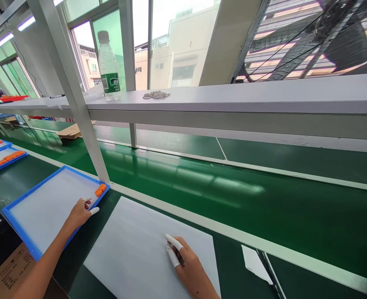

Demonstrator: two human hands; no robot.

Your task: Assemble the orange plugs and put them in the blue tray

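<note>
My left hand [80, 212] is over the right edge of a blue-rimmed white tray [35, 194]. White finger covers are on its thumb and a fingertip; thumb and fingers are apart, and I see nothing held. Just beyond it, a few small orange pieces [100, 190] sit in the tray's far right corner. My right hand [189, 265] is over a large white sheet [133, 241] on the green table. Its thumb and index finger wear white covers and point left, with a small gap between their tips. Nothing shows in that gap; the other fingers are curled and partly hidden.
A grey post [88, 137] rises behind the tray and carries a white shelf [248, 93] with a plastic bottle [109, 70] and a pile of pale finger covers [156, 95]. More trays with orange pieces [6, 161] lie left. A torn white paper [255, 263] lies right.
</note>
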